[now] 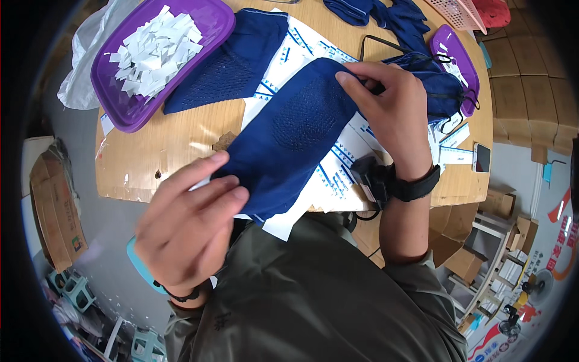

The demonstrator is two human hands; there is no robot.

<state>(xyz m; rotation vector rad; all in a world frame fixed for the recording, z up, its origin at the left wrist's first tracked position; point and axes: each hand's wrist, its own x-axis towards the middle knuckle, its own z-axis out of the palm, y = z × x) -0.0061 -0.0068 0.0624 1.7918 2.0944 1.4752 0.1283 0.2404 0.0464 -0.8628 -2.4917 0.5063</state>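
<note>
A navy knit sleeve (271, 142) with a dotted, textured patch is stretched slantwise in front of me above the table. My right hand (392, 105) pinches its upper end between thumb and fingers. At the lower end, my left hand (190, 217) grips the edge, its thumb side hidden from view. A bit of white (200, 183) shows between the left fingers; what it is I cannot make out. Another navy sleeve (232, 66) lies flat beyond, partly under a purple tray (226, 18) heaped with white slips (158, 54).
White printed sheets (338, 175) spread over the wooden table (136, 163). To the right are a dark blue drawstring bag (431, 84), a smaller purple tray (449, 37) and a phone (481, 157). More navy fabric (392, 21) and a pink basket (456, 13) sit at the back.
</note>
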